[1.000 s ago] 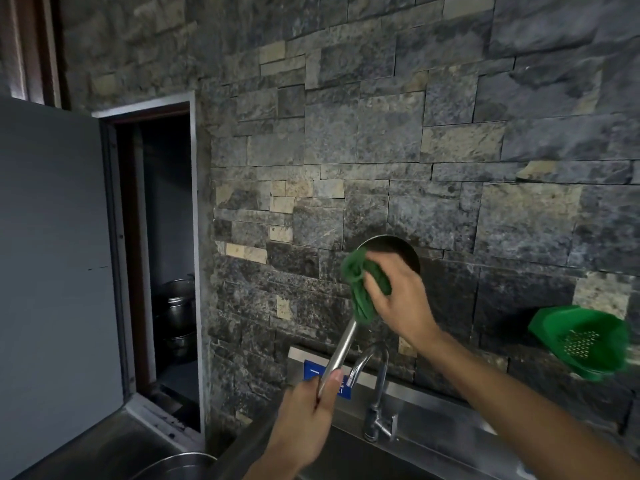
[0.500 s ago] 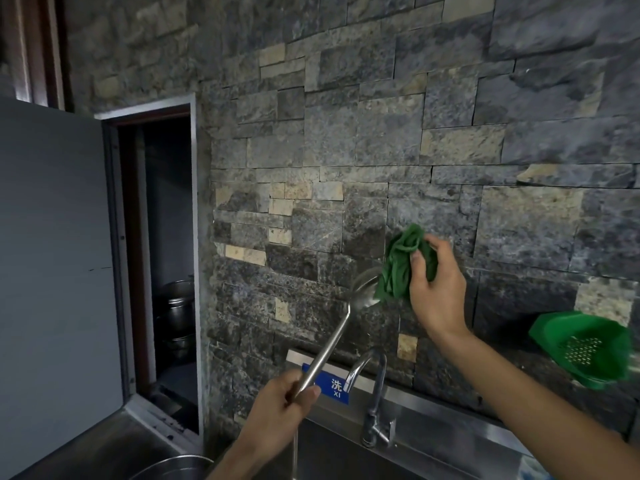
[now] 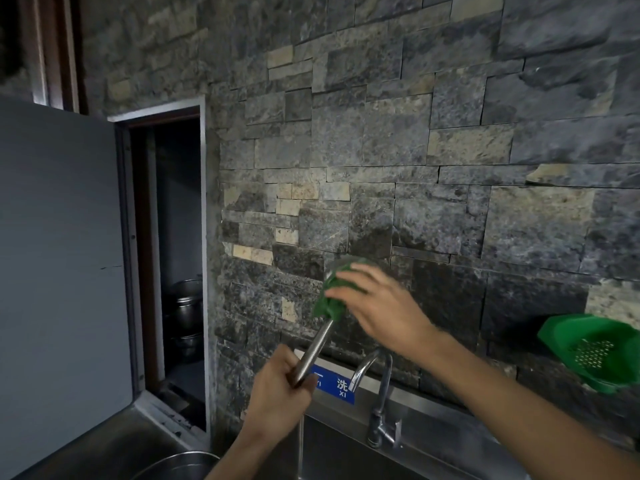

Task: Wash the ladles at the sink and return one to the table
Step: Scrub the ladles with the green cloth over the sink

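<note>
ladle [image 3: 317,346]: held up in front of the stone wall [image 3: 415,150], above the sink [image 3: 346,455], handle slanting up to the right; the bowl is almost wholly covered by the cloth.
left hand [image 3: 277,396]: fist wrapped round the lower handle, thumb side up.
right hand [image 3: 377,310]: fingers fairly straight and spread, pressing a green cloth [image 3: 330,299] onto the bowl; thumb hidden, so i cannot tell whether it also pinches the cloth.
water: a thin stream falls below the left hand into the sink; where it starts is not clear.
tap [image 3: 375,393]: just right of the left hand, spout curving toward the handle.
other: green colander [image 3: 595,351] at far right; a steel bowl rim [image 3: 180,460] at the bottom left; pots in the dark opening [image 3: 180,306] on the left.
stage: likely scrubbing, rinse and return to the bench not yet done.
risks: wet handle could twist or slide in the fist if the scrubbing push gets hard; cloth could slip off the rounded bowl and drop into the sink; swinging the handle could knock the tap.
</note>
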`<state>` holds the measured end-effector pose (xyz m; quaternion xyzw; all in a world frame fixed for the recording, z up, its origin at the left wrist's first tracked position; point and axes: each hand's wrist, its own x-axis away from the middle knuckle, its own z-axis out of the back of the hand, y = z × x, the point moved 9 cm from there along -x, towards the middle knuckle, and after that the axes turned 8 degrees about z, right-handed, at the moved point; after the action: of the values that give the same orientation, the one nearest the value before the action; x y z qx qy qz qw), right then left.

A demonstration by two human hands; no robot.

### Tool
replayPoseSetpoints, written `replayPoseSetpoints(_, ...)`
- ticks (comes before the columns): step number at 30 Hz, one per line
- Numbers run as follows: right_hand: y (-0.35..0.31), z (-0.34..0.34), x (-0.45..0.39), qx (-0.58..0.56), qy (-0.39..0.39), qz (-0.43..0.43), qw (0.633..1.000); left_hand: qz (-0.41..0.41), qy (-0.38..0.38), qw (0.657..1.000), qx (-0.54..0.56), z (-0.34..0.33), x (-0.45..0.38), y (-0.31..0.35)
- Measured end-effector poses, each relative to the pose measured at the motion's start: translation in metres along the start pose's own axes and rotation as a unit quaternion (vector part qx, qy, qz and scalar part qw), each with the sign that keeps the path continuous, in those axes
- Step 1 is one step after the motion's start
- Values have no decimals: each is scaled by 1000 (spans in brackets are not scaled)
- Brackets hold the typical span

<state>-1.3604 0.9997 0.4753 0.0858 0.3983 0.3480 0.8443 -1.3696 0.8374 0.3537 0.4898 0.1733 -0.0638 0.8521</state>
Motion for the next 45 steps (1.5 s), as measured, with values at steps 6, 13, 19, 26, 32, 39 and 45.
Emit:
replayPoseSetpoints(6, -59, -13, -4, -17, 31, 111, 993, -49, -14, 995, 87, -12, 0, 24)
replayPoseSetpoints(13, -42, 0, -6, 56, 77, 65, 993, -59, 37, 997, 46, 2, 6, 22)
replayPoseSetpoints(19, -39, 2, -5, 44, 115, -53, 991, -18, -40, 993, 108, -5, 3, 24)
replayPoseSetpoints(26, -83, -34, 12, -150, 93, 1, 984, -29, -8, 990, 137, 4, -2, 18)
replayPoseSetpoints(32, -54, -20, 12, 73, 105, 88, 988, -48, 31, 989, 138, 9, 16, 10)
replayPoseSetpoints(39, -45, 2, -24, 141, 109, 1, 984, -69, 61, 988, 128, 12, 11, 14)
replayPoseSetpoints(45, -11, 26, -58, 41, 94, -196, 975, -77, 53, 992, 90, 12, 6, 12)
